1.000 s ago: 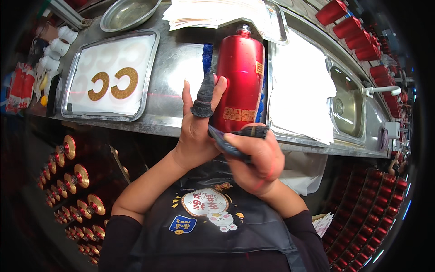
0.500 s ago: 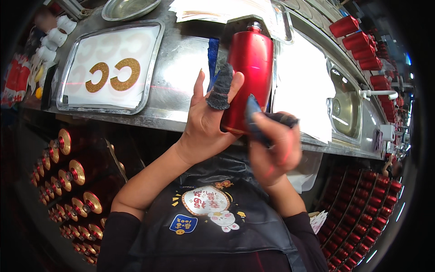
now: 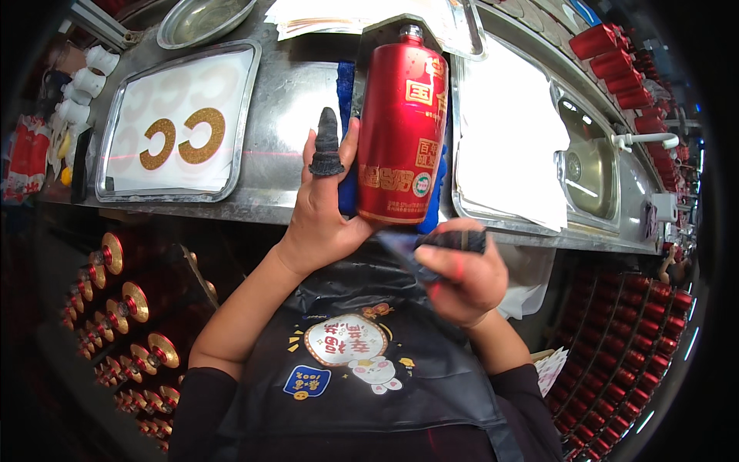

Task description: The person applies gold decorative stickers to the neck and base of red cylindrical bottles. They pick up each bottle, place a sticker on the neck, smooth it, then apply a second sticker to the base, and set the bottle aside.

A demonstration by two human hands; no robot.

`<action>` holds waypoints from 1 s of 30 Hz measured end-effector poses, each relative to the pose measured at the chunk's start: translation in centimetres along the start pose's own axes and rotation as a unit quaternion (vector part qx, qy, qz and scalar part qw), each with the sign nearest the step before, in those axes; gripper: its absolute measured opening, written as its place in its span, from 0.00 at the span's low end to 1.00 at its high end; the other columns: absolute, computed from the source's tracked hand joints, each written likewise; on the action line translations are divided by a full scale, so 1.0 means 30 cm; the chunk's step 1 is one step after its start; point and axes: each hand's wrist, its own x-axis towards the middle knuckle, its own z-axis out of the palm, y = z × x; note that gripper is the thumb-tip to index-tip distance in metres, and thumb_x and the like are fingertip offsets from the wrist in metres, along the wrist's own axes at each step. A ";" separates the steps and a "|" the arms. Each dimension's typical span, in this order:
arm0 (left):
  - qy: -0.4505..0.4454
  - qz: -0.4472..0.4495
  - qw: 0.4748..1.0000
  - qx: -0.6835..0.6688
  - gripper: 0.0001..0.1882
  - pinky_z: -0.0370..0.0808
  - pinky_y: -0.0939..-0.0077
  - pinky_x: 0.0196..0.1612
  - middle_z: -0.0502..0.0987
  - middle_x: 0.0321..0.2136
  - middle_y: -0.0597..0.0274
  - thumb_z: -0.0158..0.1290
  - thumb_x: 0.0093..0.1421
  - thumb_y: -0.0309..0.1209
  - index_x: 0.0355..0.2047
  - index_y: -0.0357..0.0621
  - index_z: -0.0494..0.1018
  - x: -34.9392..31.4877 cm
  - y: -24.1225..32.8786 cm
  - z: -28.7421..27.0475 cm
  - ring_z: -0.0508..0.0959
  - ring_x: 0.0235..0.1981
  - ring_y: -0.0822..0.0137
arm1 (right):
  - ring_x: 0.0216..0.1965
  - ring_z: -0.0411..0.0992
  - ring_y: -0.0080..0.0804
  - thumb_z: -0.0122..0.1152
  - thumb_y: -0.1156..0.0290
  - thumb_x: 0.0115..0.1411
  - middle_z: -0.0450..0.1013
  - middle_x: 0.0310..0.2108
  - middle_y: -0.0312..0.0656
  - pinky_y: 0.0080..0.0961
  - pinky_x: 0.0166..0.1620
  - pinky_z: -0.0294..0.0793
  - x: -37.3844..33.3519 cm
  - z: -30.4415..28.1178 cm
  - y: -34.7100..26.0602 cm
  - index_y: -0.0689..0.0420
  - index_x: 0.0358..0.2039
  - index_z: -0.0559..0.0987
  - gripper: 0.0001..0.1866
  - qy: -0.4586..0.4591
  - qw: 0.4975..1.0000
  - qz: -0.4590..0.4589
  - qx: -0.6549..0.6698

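A red metallic bottle (image 3: 400,135) with gold print and a bare threaded neck lies on the steel counter, its neck pointing away from me. My left hand (image 3: 327,208) is at its lower left edge, fingers stretched out and apart, thumb by the base; a dark fabric cot covers one finger. Just below the base, my right hand (image 3: 466,273) is closed on a flat blue scraper (image 3: 400,250), blurred by motion. Dark fabric also wraps a finger of this hand. Under the bottle a blue cloth (image 3: 346,146) shows on both sides.
To the left, a metal tray (image 3: 245,115) holds a sheet with two gold C-shaped decals (image 3: 202,136). White sheets (image 3: 504,146) lie right of the bottle, before a sink (image 3: 593,165). A round metal bowl (image 3: 202,23) stands behind. Red bottles fill racks (image 3: 616,362) below right.
The bottle has turned from a plain face to a printed one. My left hand has slid off its front to the left side. My right hand has drawn down past the base with the scraper.
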 end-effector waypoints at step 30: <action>-0.043 0.078 0.983 0.162 0.59 0.30 0.22 0.67 0.61 0.68 0.42 0.71 0.42 0.59 0.69 0.45 0.60 0.040 -0.002 -0.047 0.47 0.75 0.39 | 0.28 0.75 0.37 0.73 0.79 0.42 0.74 0.30 0.41 0.31 0.30 0.73 0.229 0.008 0.120 0.55 0.41 0.84 0.21 0.070 0.974 -0.203 -0.069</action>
